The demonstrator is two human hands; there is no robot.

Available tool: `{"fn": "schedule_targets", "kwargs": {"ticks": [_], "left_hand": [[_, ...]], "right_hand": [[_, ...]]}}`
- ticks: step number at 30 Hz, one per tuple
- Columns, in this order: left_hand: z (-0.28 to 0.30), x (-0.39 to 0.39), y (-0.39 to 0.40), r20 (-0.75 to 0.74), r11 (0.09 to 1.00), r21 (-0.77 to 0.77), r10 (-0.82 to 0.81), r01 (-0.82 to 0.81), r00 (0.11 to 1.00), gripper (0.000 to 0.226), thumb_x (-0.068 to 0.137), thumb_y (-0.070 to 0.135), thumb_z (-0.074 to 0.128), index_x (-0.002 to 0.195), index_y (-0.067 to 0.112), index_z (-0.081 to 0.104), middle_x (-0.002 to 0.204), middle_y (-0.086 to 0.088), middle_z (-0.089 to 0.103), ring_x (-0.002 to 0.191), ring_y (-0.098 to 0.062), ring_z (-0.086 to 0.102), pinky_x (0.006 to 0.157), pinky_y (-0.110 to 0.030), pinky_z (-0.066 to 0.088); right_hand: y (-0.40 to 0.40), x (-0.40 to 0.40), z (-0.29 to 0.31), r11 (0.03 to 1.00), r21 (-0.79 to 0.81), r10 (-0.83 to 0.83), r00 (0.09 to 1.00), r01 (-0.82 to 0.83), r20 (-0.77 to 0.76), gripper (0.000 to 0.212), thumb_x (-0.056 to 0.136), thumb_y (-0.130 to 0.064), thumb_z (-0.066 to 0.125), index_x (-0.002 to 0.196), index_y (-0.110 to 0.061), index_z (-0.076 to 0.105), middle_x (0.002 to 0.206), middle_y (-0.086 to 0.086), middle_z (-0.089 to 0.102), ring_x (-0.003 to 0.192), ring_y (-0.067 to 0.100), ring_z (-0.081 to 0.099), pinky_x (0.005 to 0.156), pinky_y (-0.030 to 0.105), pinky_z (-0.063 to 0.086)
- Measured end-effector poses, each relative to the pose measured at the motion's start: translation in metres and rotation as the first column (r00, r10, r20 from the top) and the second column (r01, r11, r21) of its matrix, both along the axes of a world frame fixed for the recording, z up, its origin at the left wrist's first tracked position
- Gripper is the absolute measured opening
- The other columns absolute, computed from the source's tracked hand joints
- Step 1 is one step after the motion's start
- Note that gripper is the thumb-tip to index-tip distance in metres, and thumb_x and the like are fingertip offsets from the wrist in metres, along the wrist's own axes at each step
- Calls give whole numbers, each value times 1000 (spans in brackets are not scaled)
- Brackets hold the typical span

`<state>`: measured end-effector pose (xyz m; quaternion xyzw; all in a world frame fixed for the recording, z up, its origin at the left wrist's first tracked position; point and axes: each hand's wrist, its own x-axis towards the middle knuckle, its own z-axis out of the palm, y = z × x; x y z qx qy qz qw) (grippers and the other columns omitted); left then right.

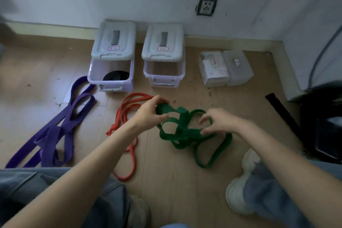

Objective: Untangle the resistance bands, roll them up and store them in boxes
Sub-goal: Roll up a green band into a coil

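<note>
Jeans-clad knees [96, 190] and pale shoes [238, 190] sat closest, on wooden floor [175, 181]. Left hand [149, 113] pinched a loop at the left end of the tangled green band [183, 131]; right hand [216, 122] curled fingers round a strand on its right side. Band was partly lifted, lower loops on floor. Orange band [127, 116] lay just left, purple band [55, 131] further left. Left box [111, 74] held a black roll [116, 76]; right box [163, 72] beside it, lids [114, 40] propped behind.
</note>
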<state>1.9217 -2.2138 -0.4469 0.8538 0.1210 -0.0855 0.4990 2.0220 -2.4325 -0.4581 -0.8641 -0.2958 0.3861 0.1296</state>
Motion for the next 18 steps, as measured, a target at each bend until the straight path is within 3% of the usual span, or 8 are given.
{"fn": "schedule_targets", "kwargs": {"ticks": [2, 4, 6, 8, 10, 12, 16, 18], "left_hand": [[33, 6, -12, 82, 996, -1, -86, 87, 993, 36, 79, 6, 68, 108, 21, 54, 106, -2, 62, 93, -14, 62, 79, -25, 55], [66, 6, -24, 164, 991, -39, -121, 129, 979, 39, 77, 1, 67, 108, 22, 55, 102, 2, 61, 91, -10, 62, 75, -24, 56], [97, 3, -30, 267, 985, -95, -116, 146, 957, 42, 76, -4, 67, 110, 18, 56, 102, 3, 61, 94, -9, 62, 79, -23, 55], [124, -3, -29, 345, 974, -155, -103, 165, 933, 44, 77, -5, 66, 112, 19, 53, 104, 5, 59, 93, -6, 62, 80, -21, 54], [143, -11, -26, 359, 952, -223, -119, 209, 926, 51, 79, -5, 65, 118, 22, 47, 109, 4, 56, 93, -3, 62, 79, -22, 55], [153, -18, -31, 320, 915, -271, -207, 299, 925, 54, 79, -3, 67, 122, 21, 47, 112, 4, 59, 97, -6, 63, 79, -25, 55], [155, -18, -59, 422, 884, -308, -203, 351, 884, 25, 71, 5, 70, 87, 22, 61, 73, 15, 67, 70, 3, 63, 64, -12, 49], [144, -14, -65, 467, 936, -231, -133, 266, 874, 23, 70, 10, 70, 87, 22, 60, 74, 10, 67, 69, -1, 63, 63, -15, 50]], "right_hand": [[9, 0, 39, 971, 226, -90, 996, 84, 16, 61, 75, -33, 75, 129, -31, 48, 113, -16, 43, 96, 3, 46, 77, 15, 36], [23, -10, 77, 924, 373, -81, 996, 85, -28, 70, 73, -32, 77, 133, -31, 42, 115, -18, 42, 94, 1, 47, 76, 15, 38], [31, -21, 111, 889, 448, -83, 995, 95, -46, 54, 75, -28, 75, 122, -28, 49, 106, -15, 50, 88, 1, 51, 69, 15, 41], [29, -28, 147, 821, 540, -167, 983, 184, -80, 32, 78, -24, 73, 106, -19, 57, 98, -1, 58, 72, 5, 58, 58, 17, 46], [21, -36, 180, 741, 621, -191, 967, 254, -166, 33, 73, -25, 76, 98, -13, 59, 100, 8, 61, 66, 11, 65, 56, 21, 52], [15, -47, 206, 715, 656, -158, 969, 244, -188, 40, 64, -30, 78, 95, -14, 60, 105, 10, 62, 73, 16, 71, 64, 27, 57], [9, -68, 225, 591, 743, -237, 948, 313, -211, 34, 57, -30, 76, 83, -13, 61, 88, 9, 66, 56, 18, 68, 54, 27, 56], [3, -72, 224, 461, 784, -292, 905, 416, -309, 34, 58, -26, 74, 83, -9, 60, 82, 7, 66, 56, 15, 67, 54, 22, 54]]}}
